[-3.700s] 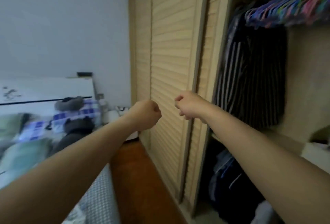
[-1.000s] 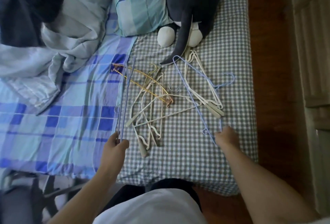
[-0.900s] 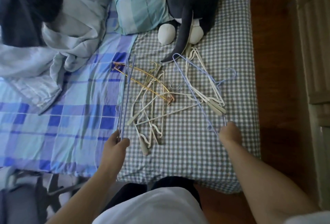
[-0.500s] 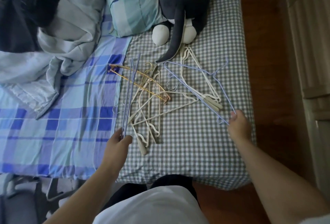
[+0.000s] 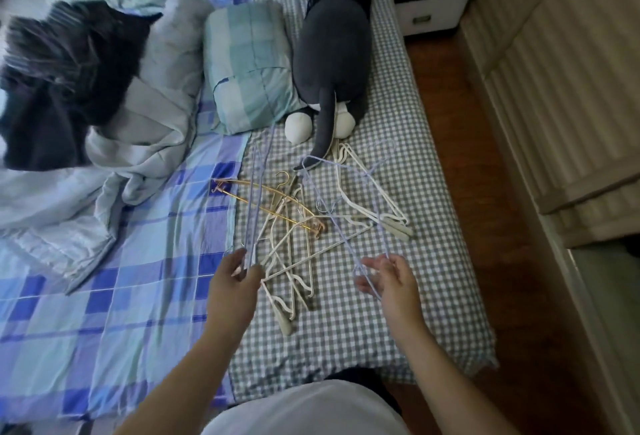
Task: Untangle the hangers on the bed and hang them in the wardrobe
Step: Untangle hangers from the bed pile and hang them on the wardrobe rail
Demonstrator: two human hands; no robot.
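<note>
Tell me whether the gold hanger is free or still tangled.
Still tangled: the gold hanger lies on the bed crossed by white hangers.

Motion-blurred dark garment [image 5: 65, 64] at left edge; wardrobe door [image 5: 568, 88] cut off right.

**Hangers between my hands, on the bed**

The tangled hangers [image 5: 294, 226] lie on the bed [image 5: 415, 296] ahead of me, between my left hand [image 5: 235, 282] and my right hand [image 5: 388, 282]. One hanger [image 5: 254, 199] runs away from my left fingers, another [image 5: 346, 213] from my right. Beyond the pile sit a plush toy [image 5: 332, 53] and, left of it, a pillow [image 5: 249, 67]. The crumpled quilt [image 5: 138, 143] lies farther left. The wardrobe [image 5: 554, 88] stands to my right, across the floor [image 5: 485, 226].
</note>
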